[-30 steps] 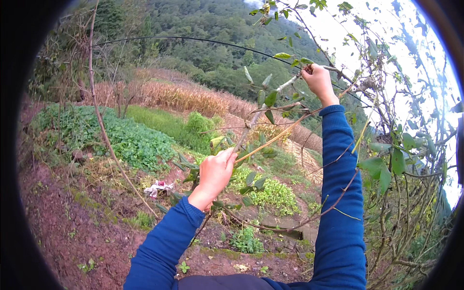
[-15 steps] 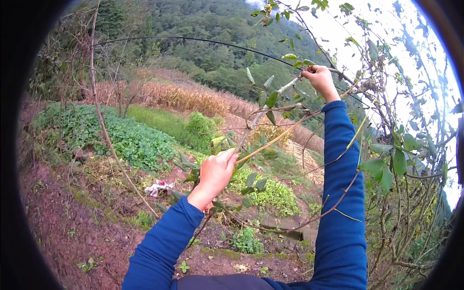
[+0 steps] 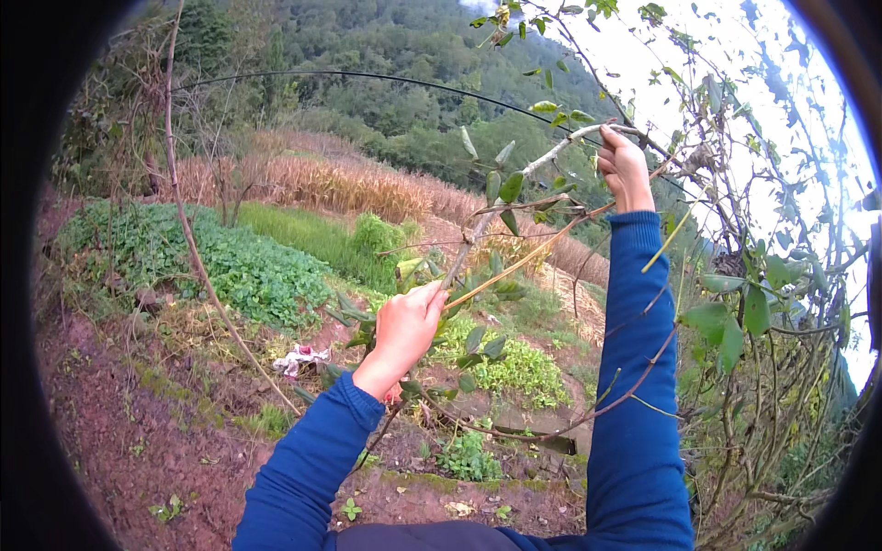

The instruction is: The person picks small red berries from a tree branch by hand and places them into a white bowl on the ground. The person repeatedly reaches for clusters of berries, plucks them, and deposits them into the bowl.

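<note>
Wooded green hillside (image 3: 395, 46), background of the head view. Below it, a band of dry, tan-brown stalks (image 3: 322, 184) and a patch of low, leafy green plants (image 3: 202, 262). Thin black cable (image 3: 395, 77), arched across the upper part. Crumpled white-and-pink scrap (image 3: 301, 358), on the ground left of the hands.

Grey-brown woody branch (image 3: 537, 163), one, bearing green leaves; slants up from the left hand to the right hand, bending at its upper end. Slender yellow-tan stem (image 3: 524, 262), running below the branch toward the right wrist.

Left hand (image 3: 402, 338): closed around the branch's lower part. Right hand (image 3: 627, 173): raised, fingers curled, fingertips at the upper bend; whether they grip or merely touch cannot be told. Both forearms: ribbed-cuff blue sleeves (image 3: 638, 367).
</note>
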Demonstrator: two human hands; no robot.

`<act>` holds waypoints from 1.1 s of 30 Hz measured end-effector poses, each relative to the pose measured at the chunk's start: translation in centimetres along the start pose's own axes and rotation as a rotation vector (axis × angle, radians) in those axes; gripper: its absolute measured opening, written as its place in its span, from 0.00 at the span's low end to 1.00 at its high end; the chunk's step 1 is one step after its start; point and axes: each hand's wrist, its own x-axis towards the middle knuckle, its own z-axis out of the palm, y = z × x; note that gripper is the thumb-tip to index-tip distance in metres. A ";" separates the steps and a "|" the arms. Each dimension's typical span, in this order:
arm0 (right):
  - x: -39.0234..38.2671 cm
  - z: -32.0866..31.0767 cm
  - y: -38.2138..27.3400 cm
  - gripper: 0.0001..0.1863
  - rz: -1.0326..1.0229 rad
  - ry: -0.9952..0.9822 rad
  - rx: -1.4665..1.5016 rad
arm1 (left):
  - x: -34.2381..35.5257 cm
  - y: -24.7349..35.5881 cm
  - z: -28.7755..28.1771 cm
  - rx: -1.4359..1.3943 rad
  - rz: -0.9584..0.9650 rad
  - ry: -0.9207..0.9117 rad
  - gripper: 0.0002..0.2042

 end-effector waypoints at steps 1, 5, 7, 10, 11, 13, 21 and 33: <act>-1.8 0.1 -0.3 0.07 -0.037 -0.031 0.129 | 0.0 0.0 0.2 0.001 0.002 -0.006 0.11; -9.3 0.5 -1.0 0.08 -0.046 -0.264 0.604 | -0.1 -1.3 0.4 -0.026 0.009 0.032 0.12; -13.8 -0.7 0.4 0.09 -0.029 -0.353 0.819 | -0.2 -0.9 0.2 0.014 -0.038 -0.016 0.12; -21.4 -2.7 3.2 0.09 0.009 -0.112 0.766 | -0.2 -1.0 0.9 -0.041 -0.048 -0.035 0.12; -24.0 -2.7 4.6 0.08 0.081 0.082 0.801 | -0.2 -1.3 1.1 -0.063 -0.047 -0.045 0.12; -28.8 -4.9 8.1 0.09 0.237 0.187 0.742 | -0.1 -3.0 2.4 -0.095 -0.063 -0.047 0.13; -55.9 -9.7 20.5 0.08 0.294 0.983 1.074 | 2.9 -7.2 1.1 -0.086 0.059 -0.115 0.14; -104.6 -10.6 14.7 0.07 -0.264 2.234 0.250 | 4.4 -6.0 4.4 0.002 0.137 -0.229 0.22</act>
